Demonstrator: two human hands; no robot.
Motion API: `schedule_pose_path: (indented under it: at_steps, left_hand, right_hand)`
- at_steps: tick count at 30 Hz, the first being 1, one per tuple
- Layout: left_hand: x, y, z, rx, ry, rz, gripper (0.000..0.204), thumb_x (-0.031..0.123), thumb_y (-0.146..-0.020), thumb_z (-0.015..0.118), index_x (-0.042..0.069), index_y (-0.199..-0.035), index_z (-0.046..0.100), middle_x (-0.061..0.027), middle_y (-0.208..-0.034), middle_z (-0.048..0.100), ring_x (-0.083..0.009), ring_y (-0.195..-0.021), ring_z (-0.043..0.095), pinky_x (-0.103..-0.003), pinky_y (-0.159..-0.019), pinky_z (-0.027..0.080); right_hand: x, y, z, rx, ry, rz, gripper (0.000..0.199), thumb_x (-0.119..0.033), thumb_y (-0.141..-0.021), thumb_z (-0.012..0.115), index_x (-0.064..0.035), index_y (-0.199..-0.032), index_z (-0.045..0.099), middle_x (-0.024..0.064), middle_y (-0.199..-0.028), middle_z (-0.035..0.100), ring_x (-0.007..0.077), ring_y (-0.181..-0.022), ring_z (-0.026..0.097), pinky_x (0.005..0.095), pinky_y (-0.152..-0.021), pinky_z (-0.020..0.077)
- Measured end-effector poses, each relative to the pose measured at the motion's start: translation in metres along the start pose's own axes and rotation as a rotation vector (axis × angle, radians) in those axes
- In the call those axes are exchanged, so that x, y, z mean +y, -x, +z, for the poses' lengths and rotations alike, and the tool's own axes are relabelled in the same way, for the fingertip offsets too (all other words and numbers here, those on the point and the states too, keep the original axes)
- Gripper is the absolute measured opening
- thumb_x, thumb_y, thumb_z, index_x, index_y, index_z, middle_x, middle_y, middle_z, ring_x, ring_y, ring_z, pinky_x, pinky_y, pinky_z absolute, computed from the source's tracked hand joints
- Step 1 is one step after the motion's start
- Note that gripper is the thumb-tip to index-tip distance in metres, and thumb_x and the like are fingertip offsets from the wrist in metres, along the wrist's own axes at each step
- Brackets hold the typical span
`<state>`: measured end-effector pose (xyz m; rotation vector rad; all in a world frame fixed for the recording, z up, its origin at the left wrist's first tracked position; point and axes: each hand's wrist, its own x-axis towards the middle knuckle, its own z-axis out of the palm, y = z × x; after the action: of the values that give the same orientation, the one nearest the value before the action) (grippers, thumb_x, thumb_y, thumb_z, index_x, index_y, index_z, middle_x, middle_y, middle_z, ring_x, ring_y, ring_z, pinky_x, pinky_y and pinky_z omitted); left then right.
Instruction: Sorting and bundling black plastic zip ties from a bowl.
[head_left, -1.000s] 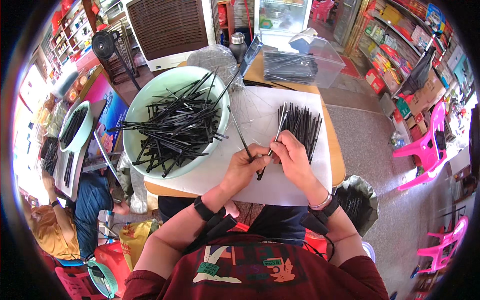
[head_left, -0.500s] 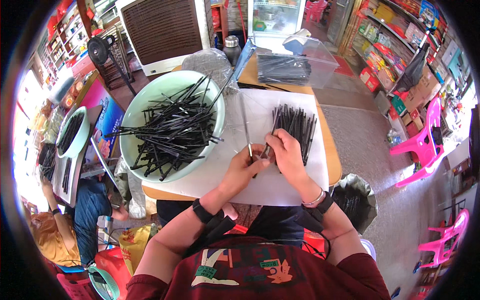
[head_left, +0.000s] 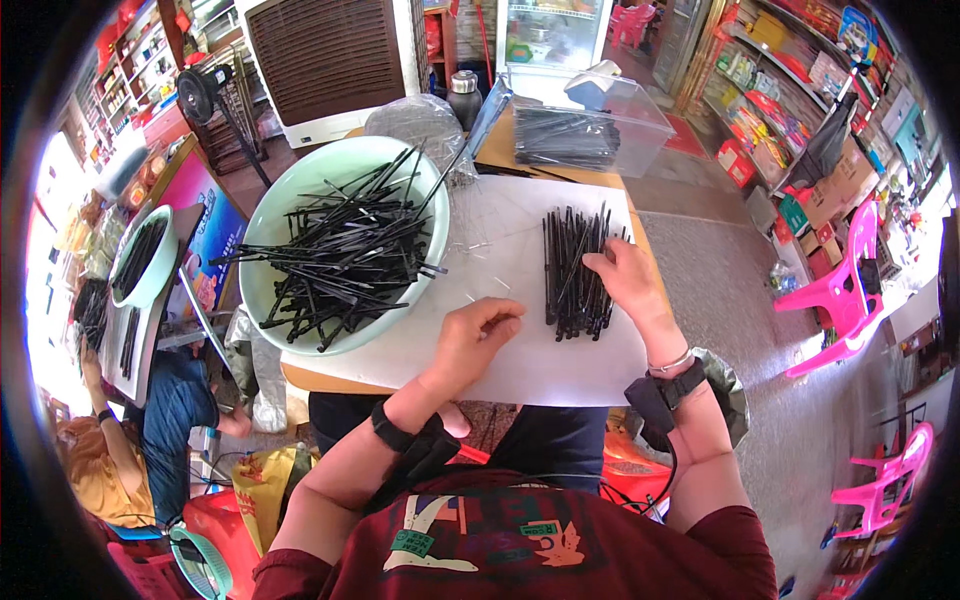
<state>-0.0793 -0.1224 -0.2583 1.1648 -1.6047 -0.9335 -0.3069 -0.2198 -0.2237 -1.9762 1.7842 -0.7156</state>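
Note:
A bundle of thin black sticks lies side by side, lengthwise, on a white sheet over the table. At the bundle's right side, my right hand pinches a black stick with thumb and fingers, laid along the others. My left hand hovers over the sheet left of the bundle, its fingers curled in; whether anything small is inside them is hidden. A big pale green basin to the left holds a loose heap of similar black sticks. Small clear slivers lie between basin and bundle.
Behind the bundle stands a clear plastic box with more dark sticks. A metal flask is near the basin's far side. Pink chairs stand at right. Another person sits at left by a smaller basin.
My hands were together over the sheet with a black stick. They have parted: the right moved right and away to the bundle with a stick, while the left drew slightly back.

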Motion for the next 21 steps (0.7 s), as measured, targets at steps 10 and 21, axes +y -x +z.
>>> schedule_pose_path:
  at_steps: [10,21]
  left_hand:
    - [-0.009,0.02,-0.037,0.089,-0.017,-0.12,0.015,0.009,-0.086,0.06,0.0,-0.098,0.064,-0.0012,-0.08,0.063,-0.0074,-0.074,0.055,-0.023,-0.067,0.046]
    - [-0.023,0.026,-0.035,0.078,0.041,-0.083,0.015,0.012,-0.088,0.059,0.0,-0.098,0.063,-0.0041,-0.077,0.062,-0.0091,-0.071,0.053,-0.026,-0.066,0.047]
  right_hand:
    - [-0.099,0.017,0.024,0.11,-0.239,-0.565,0.01,-0.014,-0.08,0.061,-0.0053,-0.085,0.061,0.0117,-0.081,0.06,0.0321,-0.071,0.061,0.0382,-0.065,0.0487]
    - [-0.212,-0.042,0.081,-0.221,0.107,-1.182,0.015,-0.013,-0.079,0.057,-0.003,-0.087,0.064,0.0139,-0.084,0.061,0.032,-0.084,0.058,0.0401,-0.077,0.0465]
